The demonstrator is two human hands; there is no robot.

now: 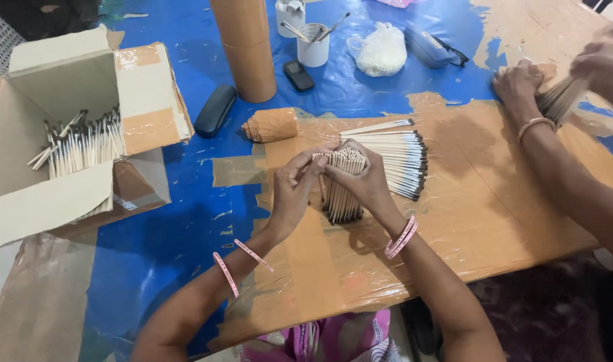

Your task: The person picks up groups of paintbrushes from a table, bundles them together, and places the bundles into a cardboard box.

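One bundle of sticks (341,184) stands upright on the taped brown table (480,201), left hand (294,191) and right hand (361,179) both wrapped around it. One flat pile of dark-tipped sticks (397,161) lies just behind. At far left, one open cardboard box (65,141), patched with brown tape, holds more sticks.

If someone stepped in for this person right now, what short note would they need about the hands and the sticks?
Left hand: grip closed around the upright bundle of thin pale wooden sticks, from its left side.
Right hand: closed on the same bundle from the right, fingers over its top ends.
Bundle: stands on end on the brown taped sheet covering the table.
Just behind it: a flat pile of dark-tipped pale sticks, lying on their sides.
At the left: an open cardboard box holding more dark-tipped sticks.
Top right: another person's hands hold a separate bundle.
Done: one bundle gathered. Left: the flat pile remains loose.
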